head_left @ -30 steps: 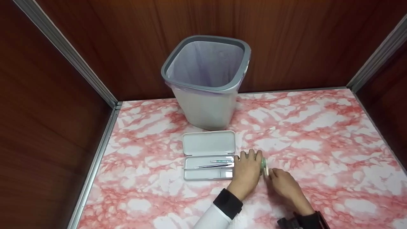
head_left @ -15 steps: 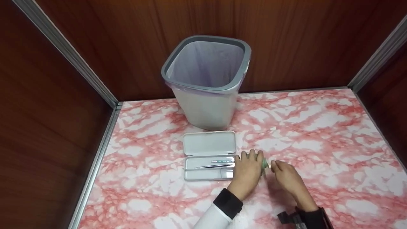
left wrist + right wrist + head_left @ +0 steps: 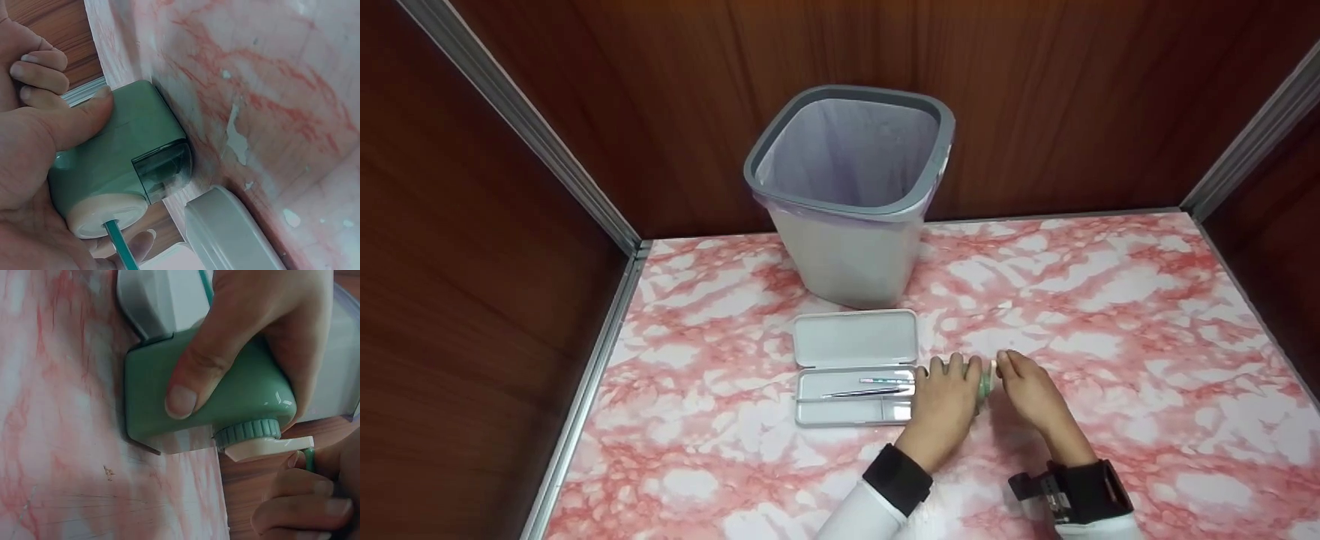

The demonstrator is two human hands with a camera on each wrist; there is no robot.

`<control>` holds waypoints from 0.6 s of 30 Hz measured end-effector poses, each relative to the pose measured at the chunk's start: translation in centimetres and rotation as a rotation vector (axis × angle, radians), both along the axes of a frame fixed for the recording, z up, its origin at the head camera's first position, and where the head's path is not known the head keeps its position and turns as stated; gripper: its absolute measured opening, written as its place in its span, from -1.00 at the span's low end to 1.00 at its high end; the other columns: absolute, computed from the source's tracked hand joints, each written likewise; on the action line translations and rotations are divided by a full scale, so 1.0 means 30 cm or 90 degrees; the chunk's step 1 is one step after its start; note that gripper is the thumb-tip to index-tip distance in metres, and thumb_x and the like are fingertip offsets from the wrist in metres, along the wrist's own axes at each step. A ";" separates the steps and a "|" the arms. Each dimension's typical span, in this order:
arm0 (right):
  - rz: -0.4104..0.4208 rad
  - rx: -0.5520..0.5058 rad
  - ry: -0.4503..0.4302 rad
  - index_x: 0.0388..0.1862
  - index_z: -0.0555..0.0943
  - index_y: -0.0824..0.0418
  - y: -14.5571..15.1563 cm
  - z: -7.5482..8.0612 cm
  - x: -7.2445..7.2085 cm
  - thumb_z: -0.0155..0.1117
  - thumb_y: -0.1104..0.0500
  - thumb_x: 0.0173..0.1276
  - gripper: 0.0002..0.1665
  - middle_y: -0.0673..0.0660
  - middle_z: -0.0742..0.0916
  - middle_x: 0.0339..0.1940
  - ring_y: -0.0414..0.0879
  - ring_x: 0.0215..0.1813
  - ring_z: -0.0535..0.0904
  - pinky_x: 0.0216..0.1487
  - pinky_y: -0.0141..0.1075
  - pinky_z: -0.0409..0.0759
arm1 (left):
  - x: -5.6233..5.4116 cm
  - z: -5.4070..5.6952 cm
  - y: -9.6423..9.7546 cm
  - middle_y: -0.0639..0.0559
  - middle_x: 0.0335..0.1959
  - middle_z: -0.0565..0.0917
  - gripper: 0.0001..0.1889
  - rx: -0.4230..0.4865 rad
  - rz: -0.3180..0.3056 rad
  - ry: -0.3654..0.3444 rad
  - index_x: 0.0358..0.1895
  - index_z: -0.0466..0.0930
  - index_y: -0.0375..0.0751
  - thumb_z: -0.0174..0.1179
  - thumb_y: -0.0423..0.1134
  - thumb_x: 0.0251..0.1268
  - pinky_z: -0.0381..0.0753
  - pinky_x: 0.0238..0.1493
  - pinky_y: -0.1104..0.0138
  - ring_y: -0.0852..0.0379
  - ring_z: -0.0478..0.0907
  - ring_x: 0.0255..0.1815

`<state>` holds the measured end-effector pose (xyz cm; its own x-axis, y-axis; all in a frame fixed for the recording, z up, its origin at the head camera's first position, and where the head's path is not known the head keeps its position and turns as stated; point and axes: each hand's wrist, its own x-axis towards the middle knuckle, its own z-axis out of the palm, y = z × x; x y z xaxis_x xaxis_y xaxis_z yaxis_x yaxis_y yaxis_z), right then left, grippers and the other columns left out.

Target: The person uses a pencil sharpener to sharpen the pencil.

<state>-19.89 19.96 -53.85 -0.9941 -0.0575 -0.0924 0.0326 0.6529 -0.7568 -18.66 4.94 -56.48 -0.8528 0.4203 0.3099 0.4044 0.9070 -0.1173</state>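
Observation:
My left hand (image 3: 945, 405) grips a green pencil sharpener (image 3: 132, 126) and holds it against the table, thumb across one side. A teal pencil (image 3: 120, 247) sticks into its cream-coloured front, and a dark see-through shavings drawer (image 3: 166, 169) shows below. At the other end is a cream crank (image 3: 264, 448) on a ribbed green collar (image 3: 247, 432). My right hand (image 3: 1033, 399) pinches the crank's small green knob (image 3: 309, 458) between thumb and fingers. In the head view the left hand hides most of the sharpener.
An open pencil case (image 3: 840, 412) lies just left of the sharpener, with a pencil (image 3: 877, 380) and a slim dark pen-like stick (image 3: 862, 392) inside. Behind it stands a lined waste bin (image 3: 847, 259). Wood-grain panels (image 3: 1035, 105) enclose the red-and-white table (image 3: 720, 480).
My right hand has swung away from the body, carrying the crank from its near side round to its far side. The left hand and the sharpener stay in place.

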 end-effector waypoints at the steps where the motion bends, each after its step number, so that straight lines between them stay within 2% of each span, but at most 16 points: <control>1: 0.001 -0.004 0.000 -0.34 0.45 0.31 0.002 -0.005 -0.004 -0.29 -0.03 0.62 -0.48 0.09 0.44 -0.57 -0.05 -0.51 0.33 -0.39 -0.19 0.30 | 0.001 0.000 0.000 0.09 -0.12 0.52 -0.55 -0.001 0.000 -0.007 0.17 0.44 0.07 0.21 -0.02 0.20 0.40 -0.29 0.22 0.06 0.48 -0.20; 8: 0.001 -0.011 -0.005 -0.22 0.38 0.25 0.011 -0.028 -0.020 -0.30 -0.11 0.60 -0.52 0.10 0.45 -0.50 -0.06 -0.47 0.35 -0.37 -0.19 0.32 | 0.000 0.003 0.004 0.09 -0.06 0.52 -0.48 -0.007 0.004 -0.038 0.23 0.41 0.08 0.23 0.02 0.19 0.42 -0.24 0.21 0.06 0.48 -0.15; 14: -0.009 -0.040 0.006 -0.33 0.38 0.25 0.012 -0.049 -0.034 -0.20 -0.02 0.60 -0.59 0.06 0.39 -0.60 -0.08 -0.56 0.28 -0.47 -0.25 0.26 | -0.001 0.000 0.003 0.10 -0.05 0.52 -0.45 -0.003 0.003 -0.027 0.24 0.41 0.08 0.26 0.06 0.16 0.42 -0.26 0.21 0.05 0.48 -0.15; 18: -0.015 -0.036 0.010 -0.31 0.43 0.25 0.016 -0.074 -0.049 -0.18 -0.02 0.60 -0.58 0.14 0.50 -0.52 0.02 -0.44 0.42 -0.38 -0.17 0.35 | 0.000 0.000 0.004 0.08 -0.05 0.52 -0.41 0.001 0.003 -0.029 0.24 0.41 0.07 0.30 0.07 0.11 0.42 -0.25 0.19 0.04 0.48 -0.15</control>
<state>-21.35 20.44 -56.08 -0.9965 -0.0392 -0.0737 0.0347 0.6086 -0.7927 -18.67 5.05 -56.47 -0.8678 0.4160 0.2717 0.4050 0.9090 -0.0982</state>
